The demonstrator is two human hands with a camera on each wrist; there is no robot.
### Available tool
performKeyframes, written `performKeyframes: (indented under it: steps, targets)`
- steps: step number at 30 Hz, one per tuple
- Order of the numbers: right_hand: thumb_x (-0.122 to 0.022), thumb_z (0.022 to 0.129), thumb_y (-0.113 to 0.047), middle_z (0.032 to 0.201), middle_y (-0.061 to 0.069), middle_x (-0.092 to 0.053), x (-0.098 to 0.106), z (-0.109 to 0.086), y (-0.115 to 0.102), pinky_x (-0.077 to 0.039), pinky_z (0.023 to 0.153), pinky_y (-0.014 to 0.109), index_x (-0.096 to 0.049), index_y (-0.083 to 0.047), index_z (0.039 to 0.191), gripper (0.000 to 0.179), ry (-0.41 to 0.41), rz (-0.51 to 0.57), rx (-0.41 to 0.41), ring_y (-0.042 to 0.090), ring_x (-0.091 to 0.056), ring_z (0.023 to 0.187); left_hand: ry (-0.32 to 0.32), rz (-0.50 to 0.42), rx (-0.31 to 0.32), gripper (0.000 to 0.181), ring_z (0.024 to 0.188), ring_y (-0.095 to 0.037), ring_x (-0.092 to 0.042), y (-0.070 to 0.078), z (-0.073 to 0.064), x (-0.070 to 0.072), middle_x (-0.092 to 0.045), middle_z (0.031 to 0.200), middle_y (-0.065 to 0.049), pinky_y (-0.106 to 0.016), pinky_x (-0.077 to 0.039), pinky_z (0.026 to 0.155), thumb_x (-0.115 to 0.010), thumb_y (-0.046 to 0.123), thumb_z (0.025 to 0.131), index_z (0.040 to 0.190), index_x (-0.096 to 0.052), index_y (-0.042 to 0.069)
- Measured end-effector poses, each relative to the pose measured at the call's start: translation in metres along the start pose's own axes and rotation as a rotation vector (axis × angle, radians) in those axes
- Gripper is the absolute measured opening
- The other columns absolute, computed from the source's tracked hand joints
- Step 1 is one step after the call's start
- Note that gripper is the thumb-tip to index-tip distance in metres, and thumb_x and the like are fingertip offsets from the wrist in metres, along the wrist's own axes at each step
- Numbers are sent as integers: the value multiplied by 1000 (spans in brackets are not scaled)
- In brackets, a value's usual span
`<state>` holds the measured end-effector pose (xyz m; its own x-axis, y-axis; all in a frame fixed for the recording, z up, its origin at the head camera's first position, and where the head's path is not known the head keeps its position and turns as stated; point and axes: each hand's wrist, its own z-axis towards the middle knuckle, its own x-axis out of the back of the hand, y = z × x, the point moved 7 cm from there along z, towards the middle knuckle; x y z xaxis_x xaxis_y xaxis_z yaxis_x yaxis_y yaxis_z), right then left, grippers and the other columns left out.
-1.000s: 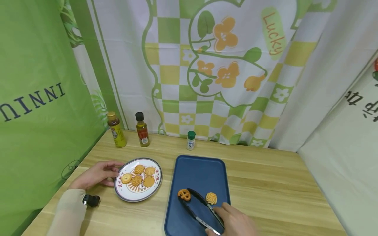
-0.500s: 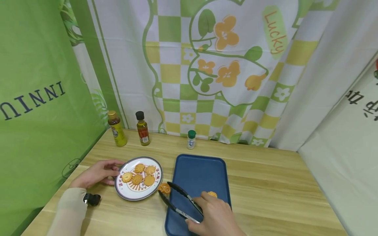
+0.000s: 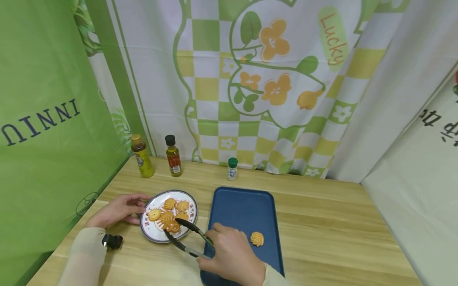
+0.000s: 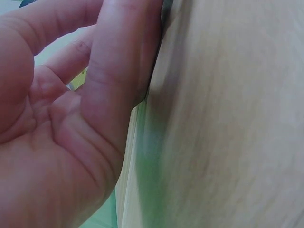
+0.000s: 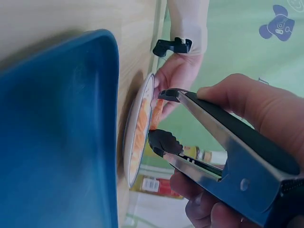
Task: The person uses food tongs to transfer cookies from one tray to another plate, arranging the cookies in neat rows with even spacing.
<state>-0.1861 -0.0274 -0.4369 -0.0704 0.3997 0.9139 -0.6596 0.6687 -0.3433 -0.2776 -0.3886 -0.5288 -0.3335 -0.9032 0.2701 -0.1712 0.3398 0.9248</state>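
Observation:
My left hand [image 3: 123, 208] holds the left rim of a round white plate [image 3: 152, 234] with a dark border; how far its fingers reach under the rim is hidden. Several round cookies [image 3: 167, 217] lie on the plate. In my right hand [image 3: 232, 250] is a pair of tongs [image 5: 213, 142], gripped by thumb and fingers, with black tips. Between those tips, over the plate's near part, is a pretzel-shaped cookie [image 3: 172, 227]. Close up, the left wrist view has my left palm and bent fingers [image 4: 114, 61] beside the tabletop.
A dark blue tray [image 3: 243, 206] lies right of the plate, bearing one swirl cookie [image 3: 257, 239]. Along the back stand a yellow-labelled bottle [image 3: 144, 161], a black-capped bottle [image 3: 173, 159] and a small green-capped shaker [image 3: 232, 170]. A patterned curtain hangs behind the table.
My right hand has carried the pretzel-shaped cookie in the tongs leftward from the tray to the plate. My left hand and the plate have stayed almost still.

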Motion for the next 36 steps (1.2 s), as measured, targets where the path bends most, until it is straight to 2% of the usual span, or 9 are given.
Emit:
performKeyframes:
  steps: [6, 14, 22, 29, 36]
  targets:
    - [-88, 80, -44, 77, -13, -46, -7, 15, -15, -27, 42, 17, -80, -17, 94, 31, 29, -37, 41, 1, -36, 59, -12, -10, -12, 64, 94, -20, -74, 0, 0, 0, -60, 128, -21, -36, -76, 83, -66, 3, 109, 165, -40, -11]
    - [-87, 82, -47, 80, -13, -53, -20, 27, -21, -30, 44, 20, -82, -19, 103, 35, 1, -38, 28, 2, -40, 61, -25, -2, -33, 64, 97, -19, -74, 3, 0, -1, -61, 129, -23, -38, -76, 85, -68, 4, 108, 164, -41, -12]
    - [-89, 81, -47, 96, -10, -71, -28, 31, -26, -30, 45, 19, -81, -26, 130, 54, 30, -31, 63, 1, -43, 64, -32, -13, -32, 65, 100, -21, -74, 2, -1, -2, -61, 128, -22, -39, -76, 87, -67, 4, 108, 165, -40, -12]
    - [-89, 81, -47, 97, -8, -73, -30, 32, -28, -29, 44, 19, -80, -27, 132, 56, 48, -49, 71, 2, -44, 64, -30, -5, -27, 65, 100, -21, -74, 0, 1, 0, -61, 127, -20, -39, -75, 87, -67, 5, 108, 165, -41, -11]
    - [-89, 81, -47, 93, -9, -70, -31, 33, -26, -30, 44, 19, -81, -24, 130, 55, 22, -31, 43, 2, -42, 63, -24, -1, -18, 66, 101, -22, -75, 0, 2, 0, -61, 127, -20, -40, -75, 88, -69, 5, 107, 165, -41, -10]
